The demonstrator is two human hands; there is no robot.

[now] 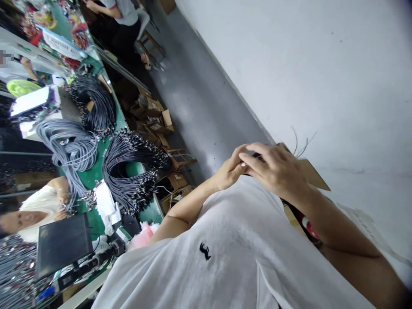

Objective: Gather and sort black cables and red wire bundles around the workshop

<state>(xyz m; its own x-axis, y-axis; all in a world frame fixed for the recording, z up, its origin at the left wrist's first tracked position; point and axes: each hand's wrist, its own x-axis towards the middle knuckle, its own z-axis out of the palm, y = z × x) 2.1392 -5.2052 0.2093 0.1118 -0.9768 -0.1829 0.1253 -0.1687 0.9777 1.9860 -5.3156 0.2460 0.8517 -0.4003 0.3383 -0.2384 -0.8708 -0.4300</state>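
My left hand (232, 168) and my right hand (277, 167) meet in front of my white shirt. The fingers of both are bent and close together around a small dark thing (256, 155), mostly hidden, whose kind I cannot make out. A tiny white tip shows by the fingertips. Thin loose wires (301, 148) stick up beyond the right hand's knuckles; whether they join the held thing cannot be seen. Behind the right wrist a cardboard flap (311, 174) shows.
On the left, a green workbench (135, 168) bears coiled bundles of black cable (120, 165), a grey cable coil (69, 148) and a monitor (64, 244). A co-worker (38, 214) handles grey cable there. Another person (124, 25) sits farther off. Cardboard boxes (157, 122) lie beneath; a white wall (305, 77) rises right.
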